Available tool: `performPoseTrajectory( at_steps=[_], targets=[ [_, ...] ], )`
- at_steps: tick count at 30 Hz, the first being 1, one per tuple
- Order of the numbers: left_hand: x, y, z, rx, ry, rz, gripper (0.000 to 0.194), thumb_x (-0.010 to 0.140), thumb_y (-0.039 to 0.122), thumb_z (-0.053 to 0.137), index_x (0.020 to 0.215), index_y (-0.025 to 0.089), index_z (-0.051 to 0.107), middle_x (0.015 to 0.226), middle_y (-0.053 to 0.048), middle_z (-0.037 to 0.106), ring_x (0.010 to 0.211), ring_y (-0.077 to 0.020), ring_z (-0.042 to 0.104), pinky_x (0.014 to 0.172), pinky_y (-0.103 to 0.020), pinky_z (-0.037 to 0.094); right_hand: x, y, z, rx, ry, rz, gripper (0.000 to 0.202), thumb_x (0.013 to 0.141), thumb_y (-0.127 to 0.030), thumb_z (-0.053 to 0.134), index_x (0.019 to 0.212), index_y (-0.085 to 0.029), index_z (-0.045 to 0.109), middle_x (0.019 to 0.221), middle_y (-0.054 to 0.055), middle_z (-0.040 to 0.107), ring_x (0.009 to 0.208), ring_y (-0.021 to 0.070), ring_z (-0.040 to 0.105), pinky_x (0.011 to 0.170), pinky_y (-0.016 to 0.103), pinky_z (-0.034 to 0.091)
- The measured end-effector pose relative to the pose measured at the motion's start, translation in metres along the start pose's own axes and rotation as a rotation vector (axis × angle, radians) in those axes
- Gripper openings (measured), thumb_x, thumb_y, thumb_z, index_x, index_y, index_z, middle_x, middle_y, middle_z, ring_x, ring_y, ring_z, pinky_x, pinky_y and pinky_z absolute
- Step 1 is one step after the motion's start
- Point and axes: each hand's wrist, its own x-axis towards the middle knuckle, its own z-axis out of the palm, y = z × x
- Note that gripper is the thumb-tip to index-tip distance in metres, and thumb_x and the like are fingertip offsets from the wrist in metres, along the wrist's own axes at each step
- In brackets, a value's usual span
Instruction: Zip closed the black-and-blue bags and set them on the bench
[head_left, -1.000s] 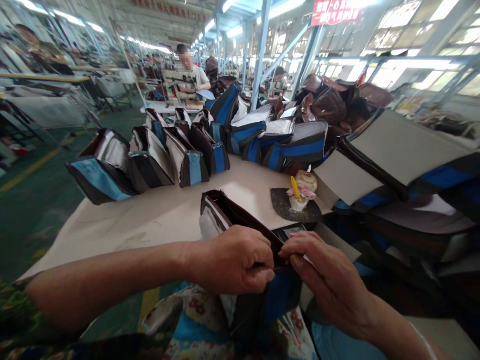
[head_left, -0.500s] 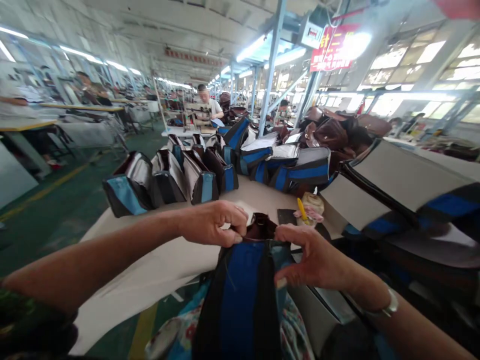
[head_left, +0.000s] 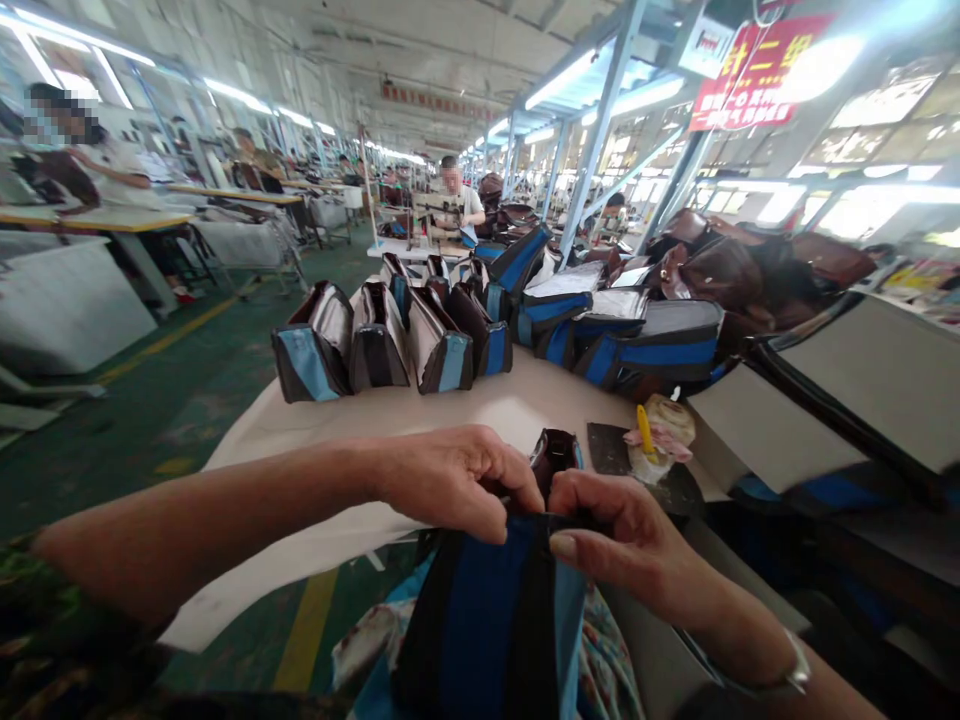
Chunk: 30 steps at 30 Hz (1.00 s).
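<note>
A black and blue bag panel (head_left: 480, 620) stands upright close to my body, its top edge between my hands. My left hand (head_left: 457, 480) pinches that edge from the left, thumb on the near side and fingers behind it. On the right, my right hand (head_left: 622, 540) grips the same edge with thumb and bent fingers, close beside my left fingertips. Just beyond my fingers a dark brown part with a small buckle (head_left: 556, 450) sticks up. The fingertips behind the edge are hidden.
Several open bags (head_left: 442, 360) stand in rows across the pale table (head_left: 300, 440). Blue-trimmed bags (head_left: 660, 345) and brown ones are piled at the right. A jar with a yellow-handled tool (head_left: 646, 430) sits right of my hands. A person (head_left: 454, 195) works farther back.
My left hand has moved right along the bag's top edge, so both hands are now close together. The view has turned left, and another person shows at the far left.
</note>
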Motion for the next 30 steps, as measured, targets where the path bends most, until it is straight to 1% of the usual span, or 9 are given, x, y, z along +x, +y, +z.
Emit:
performPoseTrajectory(
  at_steps=[1, 3, 6, 10, 14, 18, 21, 25, 30],
  targets=[
    [0.001, 0.0, 0.002, -0.004, 0.015, -0.021, 0.021, 0.076, 0.019, 0.07, 0.096, 0.018, 0.077, 0.089, 0.002, 0.063, 0.081, -0.0143, 0.057, 0.072, -0.022, 0.043, 0.0, 0.0, 0.0, -0.001, 0.008, 0.001, 0.027, 0.091, -0.038, 0.07, 0.077, -0.017, 0.058, 0.071, -0.003, 0.05, 0.066, 0.0119, 0.04, 0.06, 0.026, 0.032],
    [0.002, -0.002, 0.006, 0.002, 0.047, -0.061, 0.025, 0.08, 0.036, 0.075, 0.095, 0.016, 0.077, 0.085, 0.001, 0.062, 0.077, -0.0143, 0.056, 0.068, -0.023, 0.042, 0.0, 0.001, 0.001, -0.013, 0.026, -0.004, 0.025, 0.091, -0.034, 0.068, 0.076, -0.018, 0.058, 0.07, -0.003, 0.05, 0.067, 0.0123, 0.04, 0.061, 0.027, 0.032],
    [0.005, -0.006, 0.012, -0.007, 0.077, -0.1, 0.032, 0.082, 0.045, 0.074, 0.091, 0.015, 0.078, 0.079, 0.001, 0.061, 0.071, -0.0135, 0.054, 0.062, -0.024, 0.039, 0.0, 0.003, 0.001, -0.018, 0.039, -0.015, 0.024, 0.091, -0.032, 0.067, 0.074, -0.018, 0.057, 0.069, -0.003, 0.049, 0.067, 0.0124, 0.04, 0.061, 0.027, 0.031],
    [0.009, -0.013, 0.017, -0.054, 0.109, -0.149, 0.025, 0.08, 0.038, 0.073, 0.091, 0.016, 0.078, 0.078, 0.0, 0.062, 0.071, -0.0141, 0.054, 0.06, -0.024, 0.038, 0.0, 0.009, 0.001, 0.017, 0.036, -0.008, 0.021, 0.089, -0.03, 0.067, 0.074, -0.018, 0.057, 0.069, -0.004, 0.047, 0.066, 0.0118, 0.039, 0.06, 0.026, 0.03],
    [0.012, -0.012, 0.02, -0.076, 0.126, -0.17, 0.019, 0.077, 0.031, 0.07, 0.087, 0.016, 0.078, 0.077, 0.0, 0.062, 0.072, -0.0145, 0.055, 0.06, -0.024, 0.039, -0.003, 0.009, -0.001, 0.027, 0.031, 0.01, 0.02, 0.088, -0.03, 0.063, 0.075, -0.019, 0.055, 0.07, -0.004, 0.045, 0.066, 0.0123, 0.038, 0.059, 0.027, 0.029],
    [0.016, -0.01, 0.022, -0.052, 0.157, -0.155, 0.015, 0.075, 0.026, 0.068, 0.083, 0.016, 0.076, 0.074, 0.002, 0.06, 0.068, -0.0132, 0.054, 0.058, -0.024, 0.038, -0.004, 0.004, -0.002, -0.06, 0.062, 0.002, 0.021, 0.089, -0.034, 0.062, 0.077, -0.019, 0.054, 0.073, -0.003, 0.046, 0.069, 0.0132, 0.039, 0.061, 0.027, 0.03],
    [0.018, -0.01, 0.024, -0.058, 0.167, -0.158, 0.013, 0.074, 0.024, 0.067, 0.081, 0.016, 0.074, 0.072, 0.002, 0.058, 0.066, -0.0128, 0.052, 0.057, -0.024, 0.038, -0.003, 0.002, -0.001, -0.099, 0.081, -0.001, 0.021, 0.088, -0.031, 0.064, 0.075, -0.019, 0.054, 0.071, -0.003, 0.047, 0.068, 0.0129, 0.039, 0.061, 0.027, 0.03],
    [0.019, -0.013, 0.023, -0.076, 0.167, -0.166, 0.014, 0.073, 0.024, 0.067, 0.081, 0.016, 0.075, 0.072, 0.002, 0.058, 0.068, -0.0134, 0.053, 0.058, -0.023, 0.038, -0.001, 0.004, -0.001, -0.076, 0.089, -0.018, 0.015, 0.088, -0.026, 0.062, 0.076, -0.018, 0.057, 0.072, -0.003, 0.05, 0.068, 0.0129, 0.041, 0.062, 0.027, 0.032],
    [0.02, -0.014, 0.022, -0.071, 0.16, -0.181, 0.015, 0.073, 0.026, 0.068, 0.081, 0.015, 0.075, 0.072, 0.001, 0.059, 0.068, -0.0132, 0.053, 0.055, -0.022, 0.037, -0.001, 0.004, -0.002, -0.054, 0.09, -0.021, 0.015, 0.086, -0.025, 0.061, 0.074, -0.019, 0.055, 0.071, -0.003, 0.05, 0.068, 0.0131, 0.04, 0.062, 0.027, 0.032]
  ],
)
